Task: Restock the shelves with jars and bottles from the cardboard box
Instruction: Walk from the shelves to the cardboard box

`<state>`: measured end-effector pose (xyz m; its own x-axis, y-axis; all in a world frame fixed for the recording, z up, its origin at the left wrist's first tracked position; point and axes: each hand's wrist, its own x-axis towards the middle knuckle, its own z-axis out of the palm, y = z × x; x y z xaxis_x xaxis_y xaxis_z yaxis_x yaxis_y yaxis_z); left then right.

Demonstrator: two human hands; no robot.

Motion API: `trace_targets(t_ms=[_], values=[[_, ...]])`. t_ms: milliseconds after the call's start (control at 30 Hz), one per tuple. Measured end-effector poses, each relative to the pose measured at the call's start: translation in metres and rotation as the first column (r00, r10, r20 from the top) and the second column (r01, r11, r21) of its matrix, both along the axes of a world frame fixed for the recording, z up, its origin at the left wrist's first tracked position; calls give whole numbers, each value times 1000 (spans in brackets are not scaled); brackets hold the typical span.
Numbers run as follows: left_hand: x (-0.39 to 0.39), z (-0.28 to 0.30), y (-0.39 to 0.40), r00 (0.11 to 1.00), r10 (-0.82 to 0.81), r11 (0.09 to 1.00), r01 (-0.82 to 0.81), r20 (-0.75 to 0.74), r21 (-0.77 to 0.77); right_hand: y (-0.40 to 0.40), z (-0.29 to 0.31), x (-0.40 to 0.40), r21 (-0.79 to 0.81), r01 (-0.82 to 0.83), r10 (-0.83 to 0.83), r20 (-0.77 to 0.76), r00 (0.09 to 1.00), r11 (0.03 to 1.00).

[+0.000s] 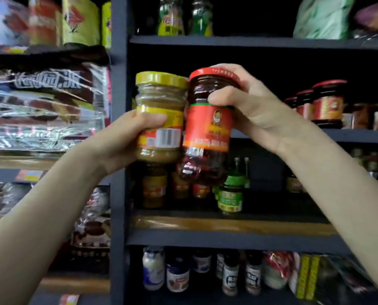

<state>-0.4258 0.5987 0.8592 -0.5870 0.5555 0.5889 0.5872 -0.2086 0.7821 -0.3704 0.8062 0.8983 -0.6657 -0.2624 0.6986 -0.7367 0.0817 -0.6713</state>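
Note:
My left hand [126, 133] grips a yellow-lidded jar of tan paste [161, 100] around its middle. My right hand [249, 106] holds a red-lidded jar of dark chili sauce [208, 128] near its lid, thumb across the front. Both jars are raised side by side and touch, in front of the dark shelf unit [249, 41]. Matching red-lidded jars [326, 102] stand on the middle shelf at the right. The cardboard box is out of view.
Lower shelves hold small jars, a green-labelled jar [230, 197] and white-labelled bottles [177, 274]. Wrapped snack packs [40, 106] fill the left unit. Green bottles [172, 18] stand on the top shelf. The shelf space behind the held jars is dark.

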Motion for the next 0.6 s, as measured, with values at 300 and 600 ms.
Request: trace_targets(t_ms=[300, 600], values=[[18, 70, 88, 968, 251, 948, -241, -19, 208, 84, 79, 20, -94, 482, -488, -278, 827, 871], [2, 75, 128, 924, 380, 902, -380, 40, 204, 121, 86, -9, -3, 683, -657, -281, 700, 730]])
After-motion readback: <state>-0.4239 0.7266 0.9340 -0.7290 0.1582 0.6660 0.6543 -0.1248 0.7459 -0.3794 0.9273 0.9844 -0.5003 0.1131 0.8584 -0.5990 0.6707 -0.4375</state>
